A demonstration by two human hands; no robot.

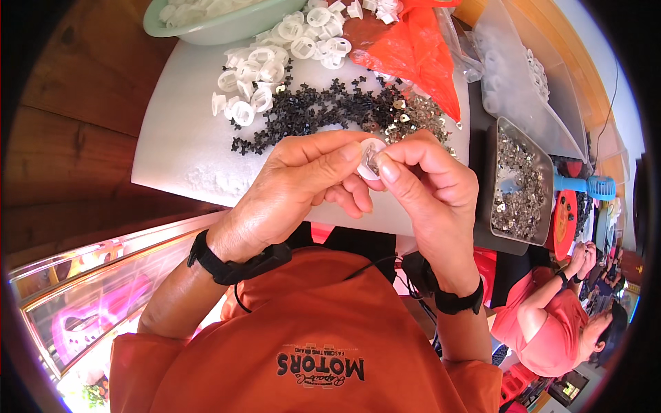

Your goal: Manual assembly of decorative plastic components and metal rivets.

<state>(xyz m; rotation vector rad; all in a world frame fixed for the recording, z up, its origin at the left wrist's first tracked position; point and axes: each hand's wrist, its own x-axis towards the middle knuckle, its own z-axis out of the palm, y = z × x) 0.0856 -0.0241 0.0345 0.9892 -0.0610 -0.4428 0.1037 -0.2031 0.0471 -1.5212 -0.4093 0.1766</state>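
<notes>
1. White plastic ring [372, 160] sits pinched between both hands, held just above the near edge of the white foam board [180, 148], with a small metal clip seated in its middle.
2. Left hand [296, 189]: thumb and index finger closed together on the ring's left rim, other fingers curled underneath.
3. Right hand [430, 189]: thumb pressed on the ring's right side, index finger bent over the top, so its fingers are clamped on the same ring.
4. Both wrists carry black straps, and a thin black cable runs between them over the orange shirt.
5. On the board beyond the hands: pile of black cross-shaped parts [317, 110], loose white rings [265, 65] to its left and farther back, small metal clips [416, 113] to its right.
6. Orange plastic bag [413, 48] lies at the board's far right corner, and a pale green bowl [213, 27] stands at the far edge.
7. Metal tray [544, 172] full of clips stands right of the board.
8. Another person in a pink top works at lower right.
</notes>
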